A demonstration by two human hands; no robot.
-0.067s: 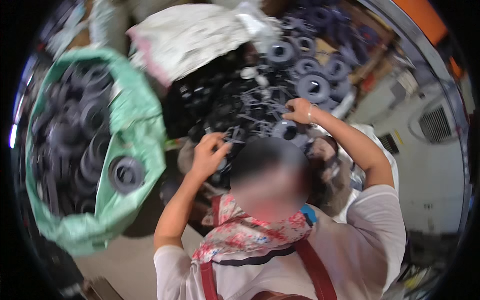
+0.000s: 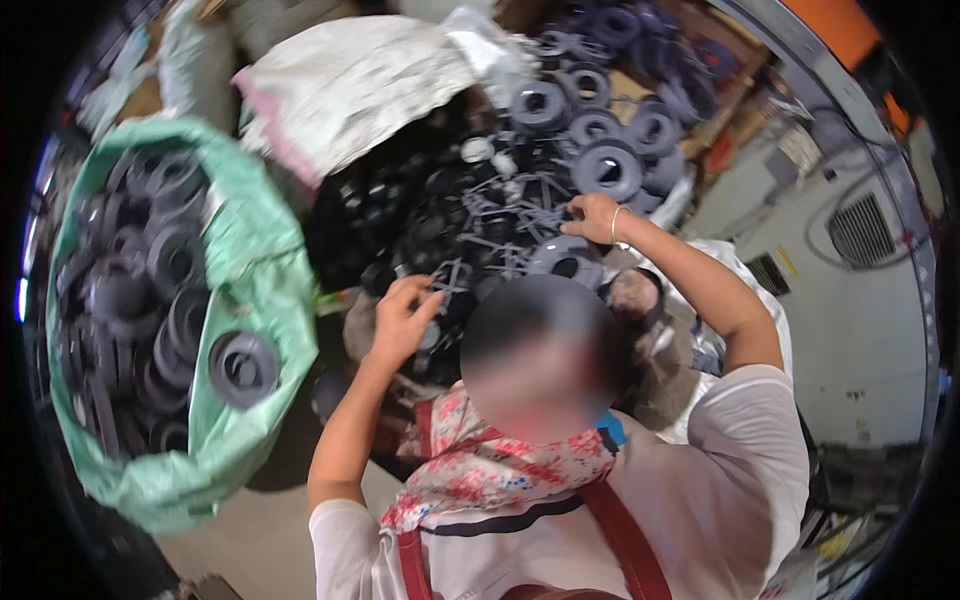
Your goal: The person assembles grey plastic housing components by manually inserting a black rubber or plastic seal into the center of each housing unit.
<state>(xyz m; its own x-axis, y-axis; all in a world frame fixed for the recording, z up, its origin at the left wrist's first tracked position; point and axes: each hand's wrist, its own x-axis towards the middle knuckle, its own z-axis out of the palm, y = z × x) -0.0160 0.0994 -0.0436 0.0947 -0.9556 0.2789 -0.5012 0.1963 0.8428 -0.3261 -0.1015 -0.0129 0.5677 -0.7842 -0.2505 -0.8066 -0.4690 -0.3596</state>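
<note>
A green sack (image 2: 262,300) of dark rings (image 2: 243,366) stands beside a white sack (image 2: 360,85).

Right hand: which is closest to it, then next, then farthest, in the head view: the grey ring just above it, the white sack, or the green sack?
From the right hand:
1. Grey ring, just above it, on the pile.
2. White sack, upper middle, to its left.
3. Green sack, far left, full of dark rings.

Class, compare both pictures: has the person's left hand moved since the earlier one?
Cannot tell; the left hand sits much as before beside the green woven sack.
</note>
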